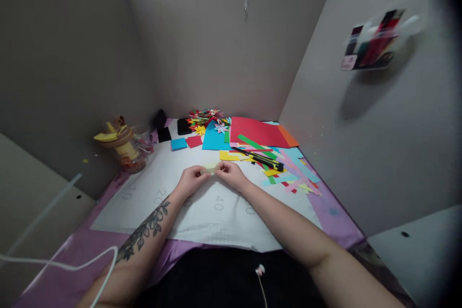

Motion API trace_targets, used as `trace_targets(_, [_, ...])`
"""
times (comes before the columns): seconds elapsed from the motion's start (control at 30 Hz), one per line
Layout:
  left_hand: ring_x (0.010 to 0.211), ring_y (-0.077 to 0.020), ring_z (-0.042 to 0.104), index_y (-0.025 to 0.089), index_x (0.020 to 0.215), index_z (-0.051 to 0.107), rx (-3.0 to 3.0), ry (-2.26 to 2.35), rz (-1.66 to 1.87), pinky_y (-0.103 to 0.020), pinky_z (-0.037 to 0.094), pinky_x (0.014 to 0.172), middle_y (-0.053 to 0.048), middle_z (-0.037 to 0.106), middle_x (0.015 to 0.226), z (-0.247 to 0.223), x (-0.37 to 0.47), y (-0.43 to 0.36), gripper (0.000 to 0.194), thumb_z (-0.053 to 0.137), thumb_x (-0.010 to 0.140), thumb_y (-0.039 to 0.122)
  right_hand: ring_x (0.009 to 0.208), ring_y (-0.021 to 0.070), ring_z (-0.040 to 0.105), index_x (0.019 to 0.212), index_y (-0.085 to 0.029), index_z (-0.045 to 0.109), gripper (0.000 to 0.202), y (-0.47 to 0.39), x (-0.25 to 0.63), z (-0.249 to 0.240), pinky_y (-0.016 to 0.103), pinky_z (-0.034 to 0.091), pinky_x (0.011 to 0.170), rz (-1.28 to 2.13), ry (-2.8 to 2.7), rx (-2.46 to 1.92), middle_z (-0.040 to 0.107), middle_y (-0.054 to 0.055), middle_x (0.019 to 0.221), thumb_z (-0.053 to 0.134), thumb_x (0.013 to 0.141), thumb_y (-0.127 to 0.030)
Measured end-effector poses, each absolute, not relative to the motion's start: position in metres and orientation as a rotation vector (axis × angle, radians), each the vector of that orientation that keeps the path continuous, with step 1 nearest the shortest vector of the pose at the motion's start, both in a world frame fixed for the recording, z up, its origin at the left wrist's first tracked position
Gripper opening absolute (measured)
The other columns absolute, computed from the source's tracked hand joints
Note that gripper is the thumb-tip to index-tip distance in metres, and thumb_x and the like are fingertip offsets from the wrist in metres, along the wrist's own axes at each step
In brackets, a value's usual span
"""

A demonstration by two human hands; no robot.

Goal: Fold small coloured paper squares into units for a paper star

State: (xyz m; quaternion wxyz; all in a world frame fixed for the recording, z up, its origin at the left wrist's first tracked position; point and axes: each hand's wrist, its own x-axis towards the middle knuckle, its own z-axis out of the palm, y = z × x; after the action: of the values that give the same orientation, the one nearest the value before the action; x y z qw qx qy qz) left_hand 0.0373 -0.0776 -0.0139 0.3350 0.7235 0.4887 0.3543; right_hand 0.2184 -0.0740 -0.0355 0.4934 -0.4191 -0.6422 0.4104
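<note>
Between my two hands, just above the white sheet [144, 202], is a small pale yellow paper strip [209, 170]. My left hand [192, 180] pinches its left end between thumb and fingers. At the right end, my right hand [231, 175] grips the strip in the same way. To the right of my hands lie a black and yellow utility knife [265, 160] and many loose coloured paper strips [294, 168]. Beyond my hands sit a blue paper square [178, 144] and a red paper square [194, 141]. The fingertips partly hide the strip's ends.
Large red paper sheets [256, 132] and a pile of folded paper stars [207, 118] lie at the back. On the left stands a pot-like container [124, 147]. Grey panels [224, 43] enclose the table. A white cable [72, 267] crosses the lower left, near my left forearm.
</note>
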Motion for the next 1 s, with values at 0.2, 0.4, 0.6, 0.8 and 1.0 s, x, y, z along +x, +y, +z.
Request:
trace_targets(0.2, [0.048, -0.0082, 0.042, 0.012, 0.066, 0.060, 1.698, 1.234, 1.010, -0.019, 0.030, 0.046, 0.003, 0.053, 0.053, -0.015, 0.036, -0.081, 0.028, 0.060, 0.070, 0.040, 0.058, 0.0095, 0.043, 0.065, -0.016, 0.053, 0.017, -0.077, 0.207, -0.040, 0.021, 0.035, 0.055, 0.991, -1.424, -1.026, 0.049, -0.004, 0.061, 0.062, 0.068, -0.031])
trace_targets(0.4, [0.053, -0.0097, 0.046, 0.011, 0.068, 0.062, 1.624, 1.265, 1.122, -0.019, 0.033, 0.049, 0.001, 0.057, 0.059, -0.015, 0.037, -0.084, 0.029, 0.064, 0.067, 0.041, 0.053, 0.0082, 0.037, 0.057, -0.017, 0.046, 0.023, -0.076, 0.201, -0.040, 0.021, 0.031, 0.052, 1.011, -1.340, -1.036, 0.042, -0.006, 0.054, 0.063, 0.064, -0.031])
trace_targets(0.6, [0.057, -0.0117, 0.050, 0.011, 0.072, 0.066, 1.639, 1.245, 1.121, -0.020, 0.037, 0.052, -0.002, 0.062, 0.064, -0.012, 0.038, -0.083, 0.029, 0.066, 0.065, 0.039, 0.052, 0.0079, 0.037, 0.058, -0.017, 0.047, 0.025, -0.075, 0.199, -0.037, 0.021, 0.030, 0.051, 1.162, -1.313, -0.994, 0.043, -0.006, 0.054, 0.064, 0.064, -0.034])
trace_targets(0.8, [0.049, -0.0095, 0.045, 0.011, 0.063, 0.064, 1.582, 1.324, 1.122, -0.020, 0.033, 0.047, 0.001, 0.057, 0.053, -0.010, 0.042, -0.083, 0.029, 0.066, 0.064, 0.040, 0.062, 0.0109, 0.048, 0.062, -0.017, 0.052, 0.022, -0.074, 0.201, -0.034, 0.023, 0.038, 0.060, 1.133, -1.237, -0.947, 0.057, -0.001, 0.069, 0.066, 0.062, -0.033])
trace_targets(1.0, [0.049, -0.0089, 0.044, 0.012, 0.062, 0.061, 1.561, 1.344, 1.126, -0.019, 0.031, 0.047, 0.001, 0.056, 0.053, -0.013, 0.047, -0.086, 0.031, 0.066, 0.064, 0.043, 0.065, 0.0122, 0.051, 0.058, -0.017, 0.052, 0.022, -0.075, 0.204, -0.040, 0.025, 0.040, 0.065, 1.117, -1.147, -0.925, 0.057, -0.001, 0.067, 0.068, 0.062, -0.031])
